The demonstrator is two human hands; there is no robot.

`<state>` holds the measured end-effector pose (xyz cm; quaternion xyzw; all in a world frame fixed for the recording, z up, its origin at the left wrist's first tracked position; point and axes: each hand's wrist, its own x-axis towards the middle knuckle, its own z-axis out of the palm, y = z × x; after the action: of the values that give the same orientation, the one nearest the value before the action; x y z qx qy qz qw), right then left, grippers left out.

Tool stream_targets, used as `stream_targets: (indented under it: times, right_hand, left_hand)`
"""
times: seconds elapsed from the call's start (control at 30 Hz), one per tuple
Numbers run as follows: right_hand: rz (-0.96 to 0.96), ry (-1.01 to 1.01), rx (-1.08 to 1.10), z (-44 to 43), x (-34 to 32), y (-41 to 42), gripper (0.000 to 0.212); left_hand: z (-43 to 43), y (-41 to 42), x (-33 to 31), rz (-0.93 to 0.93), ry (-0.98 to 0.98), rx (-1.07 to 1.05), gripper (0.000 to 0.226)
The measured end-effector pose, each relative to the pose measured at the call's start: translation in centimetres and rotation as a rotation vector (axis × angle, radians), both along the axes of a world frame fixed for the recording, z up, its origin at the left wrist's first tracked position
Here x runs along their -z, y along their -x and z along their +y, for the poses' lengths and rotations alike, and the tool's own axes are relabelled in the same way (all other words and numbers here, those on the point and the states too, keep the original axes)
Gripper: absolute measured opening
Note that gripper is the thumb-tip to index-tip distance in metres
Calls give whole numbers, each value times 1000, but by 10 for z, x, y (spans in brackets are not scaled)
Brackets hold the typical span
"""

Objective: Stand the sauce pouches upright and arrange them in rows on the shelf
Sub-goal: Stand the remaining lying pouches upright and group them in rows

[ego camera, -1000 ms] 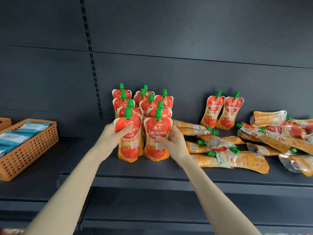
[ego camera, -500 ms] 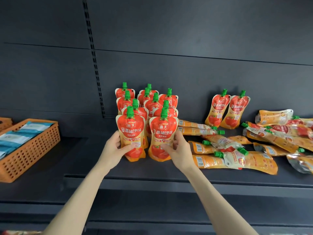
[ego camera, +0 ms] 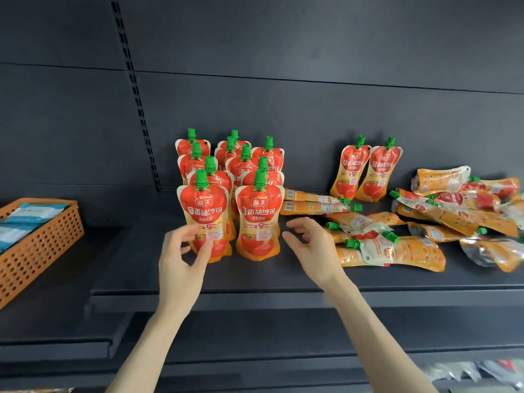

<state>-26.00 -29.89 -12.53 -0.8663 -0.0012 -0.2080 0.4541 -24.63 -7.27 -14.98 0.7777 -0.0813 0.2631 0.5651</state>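
2 front pouches (ego camera: 204,219) — "海天", "番茄沙司"

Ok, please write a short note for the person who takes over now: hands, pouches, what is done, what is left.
Left hand: grip open, at the front-left pouch, holds nothing.
Right hand: grip open, beside the front-right pouch, apart from it.
Done: a block of pouches stands upright in rows on the shelf.
To do: two pouches lean on the back wall; the pile on the right lies flat.
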Motion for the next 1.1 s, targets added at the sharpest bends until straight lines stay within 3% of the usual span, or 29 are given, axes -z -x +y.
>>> stream_targets:
  times: [0.13, 0.43, 0.57, 0.77, 0.87, 1.0, 1.1]
  right_hand:
    - [-27, 24, 59, -35, -13, 7, 13]
    - [-45, 65, 121, -136, -35, -12, 13]
    - [37, 113, 53, -189, -30, -41, 14]
    - [245, 193, -173, -237, -21, -85, 34]
    - [329, 200, -343, -246, -18, -99, 37]
    - [242, 225, -400, -251, -10, -110, 21]
    - [170, 142, -444, -252, -7, -114, 14]
  left_hand:
    - [-34, 14, -21, -8, 20, 191, 12]
    - [-160, -2, -44, -52, -157, 467, 7]
    - [-217, -38, -37, 4, -251, 402, 8]
    - [-272, -94, -36, 244, -514, 357, 36]
    - [-281, -105, -33, 362, -518, 391, 43]
    - [-283, -108, -25, 369, -432, 381, 34]
    - [-279, -112, -23, 345, -481, 353, 31]
